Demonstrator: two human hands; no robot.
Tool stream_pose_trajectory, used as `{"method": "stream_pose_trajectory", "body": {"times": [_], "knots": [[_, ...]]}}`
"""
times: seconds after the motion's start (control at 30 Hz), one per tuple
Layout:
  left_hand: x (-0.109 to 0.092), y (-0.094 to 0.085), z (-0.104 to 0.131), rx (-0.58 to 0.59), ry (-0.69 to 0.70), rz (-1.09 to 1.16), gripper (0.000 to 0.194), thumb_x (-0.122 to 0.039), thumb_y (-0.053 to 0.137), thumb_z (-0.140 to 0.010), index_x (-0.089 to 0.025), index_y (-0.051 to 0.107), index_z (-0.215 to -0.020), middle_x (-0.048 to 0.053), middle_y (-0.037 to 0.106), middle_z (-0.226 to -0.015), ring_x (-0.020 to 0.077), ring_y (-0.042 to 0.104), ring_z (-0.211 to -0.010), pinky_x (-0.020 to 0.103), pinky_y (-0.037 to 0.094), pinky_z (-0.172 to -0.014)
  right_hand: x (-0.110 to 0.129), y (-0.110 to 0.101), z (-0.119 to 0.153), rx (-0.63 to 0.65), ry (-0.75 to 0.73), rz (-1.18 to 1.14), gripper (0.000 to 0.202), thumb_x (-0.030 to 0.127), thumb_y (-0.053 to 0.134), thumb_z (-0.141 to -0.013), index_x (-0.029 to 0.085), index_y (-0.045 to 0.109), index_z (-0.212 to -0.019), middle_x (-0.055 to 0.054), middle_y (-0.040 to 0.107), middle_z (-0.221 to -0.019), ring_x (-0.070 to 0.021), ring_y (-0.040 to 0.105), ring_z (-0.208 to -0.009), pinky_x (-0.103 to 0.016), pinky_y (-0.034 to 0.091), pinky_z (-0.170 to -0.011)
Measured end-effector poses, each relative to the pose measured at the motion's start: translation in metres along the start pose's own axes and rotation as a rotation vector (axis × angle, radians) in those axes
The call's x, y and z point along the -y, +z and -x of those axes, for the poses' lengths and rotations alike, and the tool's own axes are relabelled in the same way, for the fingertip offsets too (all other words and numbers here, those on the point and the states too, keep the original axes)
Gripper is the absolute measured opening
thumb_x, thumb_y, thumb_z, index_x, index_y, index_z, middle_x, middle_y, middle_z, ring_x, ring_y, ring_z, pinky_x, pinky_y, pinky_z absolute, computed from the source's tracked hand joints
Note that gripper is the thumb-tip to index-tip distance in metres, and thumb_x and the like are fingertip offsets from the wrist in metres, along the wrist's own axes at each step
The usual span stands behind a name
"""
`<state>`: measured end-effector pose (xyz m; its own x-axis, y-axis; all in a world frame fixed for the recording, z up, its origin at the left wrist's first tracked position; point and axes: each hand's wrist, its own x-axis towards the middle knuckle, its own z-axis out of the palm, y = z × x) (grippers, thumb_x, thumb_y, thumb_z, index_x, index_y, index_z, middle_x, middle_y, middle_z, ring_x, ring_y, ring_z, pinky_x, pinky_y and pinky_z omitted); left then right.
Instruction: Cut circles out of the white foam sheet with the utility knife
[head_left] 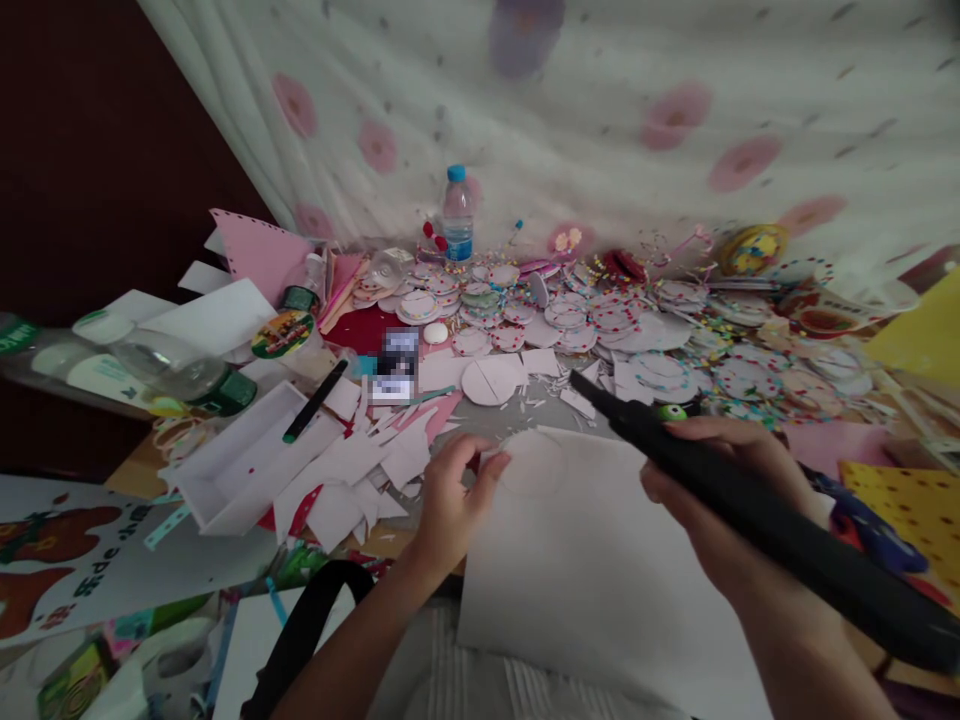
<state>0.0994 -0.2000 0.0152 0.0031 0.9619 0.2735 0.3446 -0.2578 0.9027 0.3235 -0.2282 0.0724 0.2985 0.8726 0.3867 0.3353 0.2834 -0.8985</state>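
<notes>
My left hand [461, 495] pinches the upper left edge of a large white sheet [600, 570], beside a faint round outline or thin disc [532, 463] near that corner. In my right hand [739, 500] is a long black tool [750, 510], its narrow tip pointing up and left above the sheet's top edge. The tool is slightly blurred, and I cannot make out exactly what it is. Just beyond the sheet lies a white paper disc [489, 382] with a line across it.
Many decorated paper discs [592, 310] cover the table's back, near a blue-capped water bottle [457, 215]. Paper scraps [345, 480], an open white box [240, 455], a black marker [315, 402] and plastic bottles [172, 365] lie left. Yellow dotted material [907, 505] sits right.
</notes>
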Motion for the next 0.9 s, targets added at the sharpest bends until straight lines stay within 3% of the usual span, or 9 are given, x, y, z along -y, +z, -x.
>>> {"method": "stream_pose_trajectory", "body": {"times": [0.13, 0.27, 0.33, 0.43, 0.57, 0.7, 0.8, 0.9], "knots": [[0.003, 0.007, -0.001, 0.063, -0.170, 0.142, 0.019, -0.037, 0.066, -0.083, -0.018, 0.066, -0.087, 0.002, 0.063, -0.076, 0.0140, 0.055, -0.068, 0.024, 0.044, -0.064, -0.003, 0.016, 0.004, 0.072, -0.028, 0.015, 0.025, 0.025, 0.078, -0.071, 0.025, 0.061, -0.090, 0.003, 0.061, -0.068, -0.0114, 0.053, -0.049, -0.022, 0.039, -0.041], [0.006, -0.004, 0.004, 0.309, -0.356, 0.323, 0.026, -0.039, 0.068, -0.080, -0.017, 0.067, -0.093, -0.001, 0.058, -0.069, 0.0125, 0.051, -0.062, 0.022, 0.040, -0.057, -0.008, 0.024, 0.006, 0.030, -0.058, -0.097, 0.018, 0.025, 0.072, -0.079, 0.023, 0.055, -0.081, 0.006, 0.056, -0.054, -0.0104, 0.050, -0.041, -0.020, 0.035, -0.037], [0.008, -0.007, 0.010, 0.362, -0.377, 0.352, 0.025, -0.039, 0.067, -0.081, -0.016, 0.068, -0.091, 0.000, 0.058, -0.070, 0.0125, 0.050, -0.064, 0.022, 0.040, -0.058, -0.008, 0.027, 0.004, 0.039, -0.077, -0.125, 0.014, 0.028, 0.070, -0.082, 0.023, 0.057, -0.083, 0.006, 0.056, -0.054, -0.0112, 0.051, -0.041, -0.022, 0.036, -0.038], [0.008, -0.006, 0.017, 0.249, -0.348, 0.279, 0.025, -0.040, 0.066, -0.081, -0.016, 0.065, -0.079, -0.002, 0.052, -0.065, 0.0114, 0.045, -0.061, 0.021, 0.036, -0.056, -0.005, 0.034, -0.002, 0.069, -0.082, -0.102, 0.014, 0.032, 0.066, -0.085, 0.023, 0.063, -0.094, 0.004, 0.061, -0.061, -0.0130, 0.057, -0.048, -0.025, 0.043, -0.045], [0.000, -0.002, 0.015, 0.082, -0.340, 0.211, 0.033, -0.044, 0.067, -0.080, -0.017, 0.056, -0.065, -0.005, 0.039, -0.057, 0.0098, 0.036, -0.056, 0.021, 0.030, -0.051, 0.008, 0.046, -0.014, 0.128, -0.051, -0.140, 0.020, 0.034, 0.058, -0.090, 0.023, 0.068, -0.103, 0.006, 0.055, -0.050, -0.0101, 0.048, -0.039, -0.024, 0.040, -0.041], [-0.014, 0.001, 0.016, -0.003, -0.389, 0.207, 0.029, -0.045, 0.066, -0.080, -0.017, 0.062, -0.072, -0.004, 0.045, -0.058, 0.0104, 0.038, -0.055, 0.021, 0.032, -0.049, 0.021, 0.058, -0.021, 0.194, 0.044, -0.292, 0.014, 0.034, 0.065, -0.085, 0.023, 0.063, -0.094, 0.007, 0.057, -0.050, -0.0096, 0.048, -0.035, -0.020, 0.035, -0.033], [-0.026, 0.004, 0.026, -0.018, -0.374, 0.174, 0.028, -0.044, 0.065, -0.082, -0.018, 0.062, -0.073, -0.003, 0.046, -0.056, 0.0109, 0.039, -0.053, 0.022, 0.032, -0.048, 0.024, 0.060, -0.016, 0.220, 0.031, -0.189, 0.018, 0.032, 0.071, -0.081, 0.025, 0.058, -0.092, 0.006, 0.061, -0.055, -0.0106, 0.053, -0.039, -0.021, 0.040, -0.036], [-0.035, 0.007, 0.036, -0.030, -0.326, 0.156, 0.024, -0.040, 0.063, -0.084, -0.018, 0.062, -0.074, -0.002, 0.052, -0.059, 0.0115, 0.043, -0.055, 0.023, 0.035, -0.050, 0.027, 0.055, -0.005, 0.163, -0.064, -0.026, 0.016, 0.031, 0.070, -0.080, 0.026, 0.057, -0.087, 0.004, 0.062, -0.057, -0.0120, 0.053, -0.040, -0.023, 0.040, -0.036]]}}
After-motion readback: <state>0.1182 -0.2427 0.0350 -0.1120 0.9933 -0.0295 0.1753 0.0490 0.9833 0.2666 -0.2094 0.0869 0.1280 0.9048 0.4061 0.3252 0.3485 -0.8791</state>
